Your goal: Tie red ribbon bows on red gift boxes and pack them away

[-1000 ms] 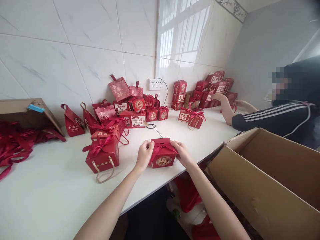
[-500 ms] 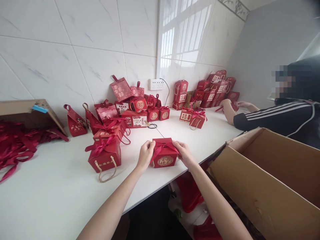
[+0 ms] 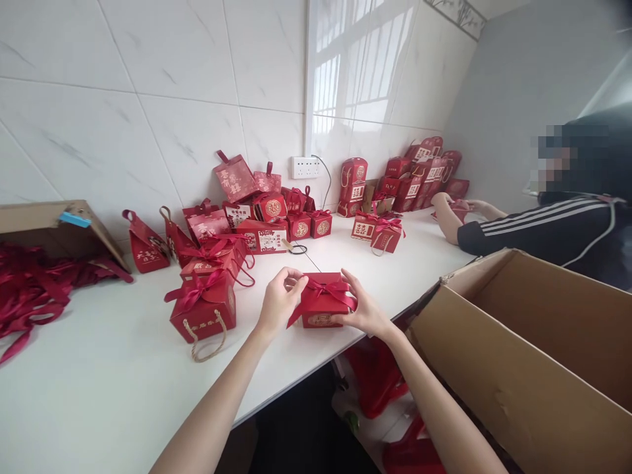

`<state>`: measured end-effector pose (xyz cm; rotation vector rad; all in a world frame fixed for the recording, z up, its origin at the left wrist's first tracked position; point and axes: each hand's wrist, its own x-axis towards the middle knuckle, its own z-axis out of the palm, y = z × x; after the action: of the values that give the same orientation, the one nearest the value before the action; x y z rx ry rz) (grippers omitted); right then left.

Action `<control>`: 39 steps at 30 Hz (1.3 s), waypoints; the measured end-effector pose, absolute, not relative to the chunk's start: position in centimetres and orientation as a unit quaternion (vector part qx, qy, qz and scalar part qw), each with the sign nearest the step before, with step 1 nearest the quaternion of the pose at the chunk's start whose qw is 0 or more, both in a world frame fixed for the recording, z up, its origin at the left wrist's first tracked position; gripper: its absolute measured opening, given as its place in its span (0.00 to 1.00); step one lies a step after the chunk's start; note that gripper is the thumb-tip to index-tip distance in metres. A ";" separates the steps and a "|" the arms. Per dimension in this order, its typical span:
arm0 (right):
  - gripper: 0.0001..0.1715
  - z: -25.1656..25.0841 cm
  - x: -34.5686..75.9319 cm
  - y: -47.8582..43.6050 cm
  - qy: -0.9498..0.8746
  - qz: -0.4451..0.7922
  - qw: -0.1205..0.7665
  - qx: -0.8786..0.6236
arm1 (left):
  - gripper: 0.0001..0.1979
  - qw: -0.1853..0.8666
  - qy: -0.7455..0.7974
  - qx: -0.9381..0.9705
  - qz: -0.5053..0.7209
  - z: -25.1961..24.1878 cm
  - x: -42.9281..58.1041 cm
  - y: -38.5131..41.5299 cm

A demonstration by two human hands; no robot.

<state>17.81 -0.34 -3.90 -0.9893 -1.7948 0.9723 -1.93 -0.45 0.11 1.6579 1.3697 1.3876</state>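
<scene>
A red gift box (image 3: 322,304) with gold lettering sits on the white table near its front edge. A dark pink ribbon (image 3: 330,288) is tied in a bow across its top front. My left hand (image 3: 282,297) is at the box's left side, thumb and forefinger pinching the ribbon. My right hand (image 3: 364,306) wraps round the right side, fingers at the top and thumb across the front, partly covering the gold print. To the left stands another red box (image 3: 205,309) with a bow and a rope handle.
Ribbons (image 3: 37,289) lie heaped by an open carton at the left. Several red boxes (image 3: 261,234) are piled against the tiled wall. A large cardboard box (image 3: 498,368) stands at the right table edge. Beyond it, a co-worker's hands (image 3: 457,205) hold a red item.
My right hand has moved from the bow to grip the box's right side and front. My left hand has shifted slightly left, still pinching the ribbon. The bow's right loop looks fuller.
</scene>
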 end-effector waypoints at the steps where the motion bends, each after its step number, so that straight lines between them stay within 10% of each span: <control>1: 0.56 -3.8 17.8 -0.8 -0.728 0.353 0.435 -0.395 | 0.08 0.258 0.500 0.638 0.526 0.7 -1.7 -1.2; 13: 0.54 -0.5 19.8 -6.6 -0.733 0.094 0.543 -0.398 | 0.09 -0.073 0.258 0.787 0.556 3.0 2.8 -8.8; 39: 0.54 0.7 21.1 -9.6 -0.713 0.052 0.575 -0.397 | 0.06 -0.109 0.250 0.750 0.603 3.3 5.8 -12.1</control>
<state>21.09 -9.58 0.67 -0.9300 -1.6713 0.1223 5.84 -12.09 3.31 2.5344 0.8453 2.0392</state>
